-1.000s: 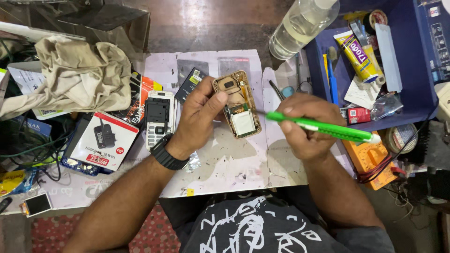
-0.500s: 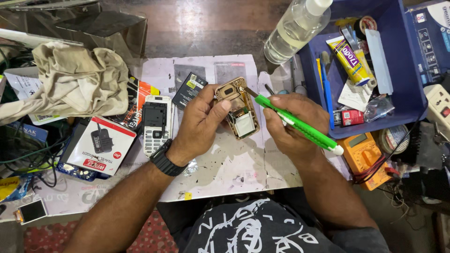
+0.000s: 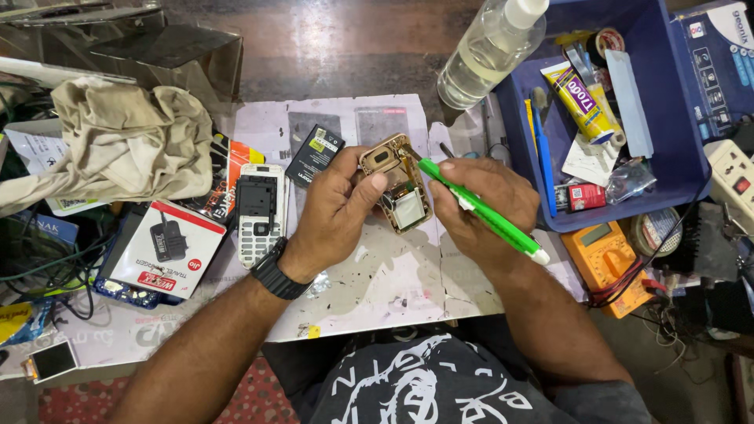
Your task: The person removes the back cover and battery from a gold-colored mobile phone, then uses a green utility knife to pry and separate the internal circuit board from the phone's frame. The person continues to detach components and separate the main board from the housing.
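Presently, left hand (image 3: 338,208) clamps the gold phone frame (image 3: 397,182) above the table's (image 3: 377,290) middle; right hand (image 3: 479,204) grips a green screwdriver (image 3: 479,212), tip at frame.

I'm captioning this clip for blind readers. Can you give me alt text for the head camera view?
A person's left hand holds an opened gold phone frame over a paper-covered table, while the right hand works its upper edge with a green-handled tool. Beside them lie a white keypad phone, a black battery and a blue parts bin.
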